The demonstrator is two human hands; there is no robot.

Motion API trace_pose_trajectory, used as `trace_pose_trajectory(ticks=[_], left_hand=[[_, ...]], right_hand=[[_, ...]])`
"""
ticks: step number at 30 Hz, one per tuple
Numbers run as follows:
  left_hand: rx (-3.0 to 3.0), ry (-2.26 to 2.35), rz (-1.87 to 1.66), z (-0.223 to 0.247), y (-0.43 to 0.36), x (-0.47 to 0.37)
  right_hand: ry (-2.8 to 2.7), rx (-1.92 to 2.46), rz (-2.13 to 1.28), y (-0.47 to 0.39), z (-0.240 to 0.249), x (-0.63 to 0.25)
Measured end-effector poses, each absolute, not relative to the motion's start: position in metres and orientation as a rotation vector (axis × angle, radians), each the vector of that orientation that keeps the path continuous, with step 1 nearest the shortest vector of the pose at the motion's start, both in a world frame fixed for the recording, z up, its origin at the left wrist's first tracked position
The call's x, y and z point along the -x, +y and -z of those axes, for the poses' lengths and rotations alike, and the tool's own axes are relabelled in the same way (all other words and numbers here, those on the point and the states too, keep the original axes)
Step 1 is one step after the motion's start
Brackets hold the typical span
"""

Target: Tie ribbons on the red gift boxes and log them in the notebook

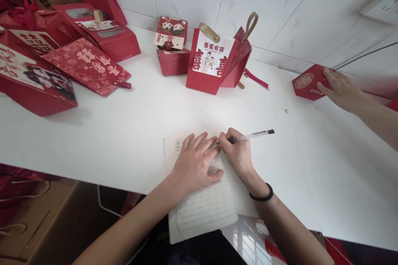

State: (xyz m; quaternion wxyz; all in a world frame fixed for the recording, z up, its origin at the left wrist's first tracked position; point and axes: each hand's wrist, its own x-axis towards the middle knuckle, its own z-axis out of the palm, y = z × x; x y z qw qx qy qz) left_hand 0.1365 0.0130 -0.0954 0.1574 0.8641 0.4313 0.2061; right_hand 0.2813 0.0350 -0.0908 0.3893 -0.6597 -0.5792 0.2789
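The left hand [194,165] lies flat on the pad [207,211], its palm down and its fingers spread wide. The pad is low in the middle of the frame, with lines on its page and some small writing near its top left. The writing is too small to read. The right hand [238,153] is closed around the pen [256,135]. The low end of the pen is by the top right part of the pad, close to the left hand's fingers. The black end of the pen sticks out to the right. A black band [262,193] is around the right wrist.

The pad lies on the white table [124,132], and its bottom part hangs over the near edge. At the right side of the frame, another person's hand [340,89] touches a red box [306,84] near the wall [264,4]. A tiny gold bit [285,111] lies on the table, to the lower left of that box.

At the top middle, a big red bag [203,80] has a bride and groom on it and a gold strap [209,32]. A small box [172,33] with two faces sits just left of it, on top of a low red box [174,63]. More red boxes [121,43] crowd the upper left. A brown box [52,215] is at the lower left, below the table top.
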Motion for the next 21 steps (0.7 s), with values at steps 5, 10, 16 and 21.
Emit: trace_pose_trajectory(ticks=[5,10,16,21], left_hand=[[-2.469,1.229,-0.588,0.0959,0.0121,-0.1364],[-2.471,1.232,-0.577,0.0958,0.0115,-0.1360],[-2.509,1.224,-0.574,0.0976,0.0130,-0.1348],[-2.553,1.207,-0.598,0.0972,0.0118,-0.1332]], right_hand=[[-1.459,1.675,-0.681,0.0348,0.0913,-0.2806],[-1.471,1.660,-0.677,0.0349,0.0921,-0.2802],[-1.435,1.645,-0.685,0.0336,0.0912,-0.2796],[-1.099,1.553,-0.849,0.0361,0.0886,-0.2875]])
